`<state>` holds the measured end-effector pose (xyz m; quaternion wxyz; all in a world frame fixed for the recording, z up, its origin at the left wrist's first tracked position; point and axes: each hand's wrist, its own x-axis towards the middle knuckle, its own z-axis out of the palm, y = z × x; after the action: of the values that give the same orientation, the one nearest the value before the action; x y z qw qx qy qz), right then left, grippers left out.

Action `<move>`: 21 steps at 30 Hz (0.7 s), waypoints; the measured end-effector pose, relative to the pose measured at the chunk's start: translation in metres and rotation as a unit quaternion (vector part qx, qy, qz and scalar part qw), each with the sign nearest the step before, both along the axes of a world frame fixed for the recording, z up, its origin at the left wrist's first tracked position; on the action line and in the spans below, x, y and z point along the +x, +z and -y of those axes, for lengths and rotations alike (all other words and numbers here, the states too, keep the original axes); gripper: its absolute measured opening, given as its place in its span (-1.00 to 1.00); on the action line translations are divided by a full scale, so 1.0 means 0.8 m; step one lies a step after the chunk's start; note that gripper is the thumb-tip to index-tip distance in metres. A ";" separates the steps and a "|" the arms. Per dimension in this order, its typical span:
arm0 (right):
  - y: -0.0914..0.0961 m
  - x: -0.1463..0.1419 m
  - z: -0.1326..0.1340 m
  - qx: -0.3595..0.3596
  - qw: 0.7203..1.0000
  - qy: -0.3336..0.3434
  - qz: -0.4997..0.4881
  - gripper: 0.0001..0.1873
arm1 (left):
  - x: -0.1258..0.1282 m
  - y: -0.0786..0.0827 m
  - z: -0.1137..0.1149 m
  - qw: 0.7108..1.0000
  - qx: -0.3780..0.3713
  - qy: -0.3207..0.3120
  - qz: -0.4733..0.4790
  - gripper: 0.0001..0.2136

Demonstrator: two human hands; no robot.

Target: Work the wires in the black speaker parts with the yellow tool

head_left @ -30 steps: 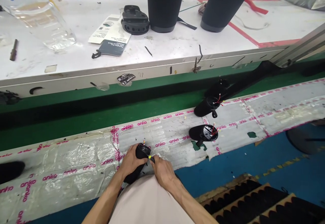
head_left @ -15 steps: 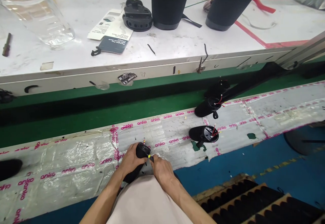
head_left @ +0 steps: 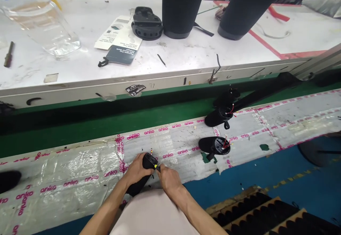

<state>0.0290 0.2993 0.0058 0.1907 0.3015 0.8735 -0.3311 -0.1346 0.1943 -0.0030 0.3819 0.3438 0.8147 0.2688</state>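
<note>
Black handle housing (head_left: 142,176) lies at the near edge of the taped surface (head_left: 80,178), just above the person's lap; left hand (head_left: 135,173) wraps it, grip clenched around its body; right hand (head_left: 167,179) pinches a small yellow-tipped wire (head_left: 156,165) at its open end, fingertips closed on it; two similar black housings (head_left: 214,145) (head_left: 218,117) with red wires rest to the right, well apart from the hands; green belt (head_left: 106,121) runs beyond.

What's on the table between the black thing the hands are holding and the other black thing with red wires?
In the head view, only bare taped plastic sheet lies between the held black part and the wired black part.
</note>
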 end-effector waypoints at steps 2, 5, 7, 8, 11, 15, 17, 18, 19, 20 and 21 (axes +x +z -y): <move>-0.003 0.006 -0.001 -0.007 1.000 0.000 -0.030 -0.75 | -0.002 0.003 0.000 1.000 -0.002 -0.004 0.004 -0.40; -0.006 0.018 0.000 -0.016 0.996 -0.007 -0.084 -0.72 | -0.004 0.007 -0.002 1.000 0.002 -0.018 0.013 -0.44; -0.008 0.026 0.003 -0.018 0.994 -0.020 -0.110 -0.70 | -0.003 0.009 -0.003 0.999 0.009 -0.030 0.021 -0.49; -0.009 0.029 0.004 -0.019 0.992 -0.025 -0.120 -0.69 | -0.003 0.010 -0.003 0.999 0.014 -0.034 0.024 -0.50; -0.010 0.033 0.007 -0.023 0.989 -0.037 -0.140 -0.68 | 0.000 0.011 -0.004 0.998 0.022 -0.037 0.034 -0.54; -0.010 0.036 0.007 0.009 0.963 -0.116 -0.242 -0.59 | 0.003 0.013 -0.005 0.999 0.022 -0.026 0.032 -0.56; -0.011 0.040 0.007 0.022 0.947 -0.156 -0.280 -0.56 | 0.003 0.014 -0.005 0.999 0.020 -0.023 0.024 -0.56; -0.012 0.043 0.006 0.024 0.946 -0.163 -0.278 -0.55 | 0.003 0.014 -0.004 0.999 0.017 -0.021 0.019 -0.56; -0.013 0.047 0.006 0.022 0.949 -0.165 -0.267 -0.55 | 0.003 0.014 -0.004 1.000 0.013 -0.017 0.011 -0.55; -0.013 0.051 0.006 0.018 0.954 -0.161 -0.253 -0.55 | 0.005 0.014 -0.003 1.000 0.008 -0.011 0.002 -0.54; -0.014 0.055 0.007 0.012 0.958 -0.156 -0.241 -0.56 | 0.007 0.014 -0.003 1.000 0.002 -0.005 -0.008 -0.53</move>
<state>0.0728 0.2938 -0.0051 -0.0831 0.3475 0.8398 -0.4088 -0.1291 0.1967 0.0081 0.3762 0.3510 0.8153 0.2657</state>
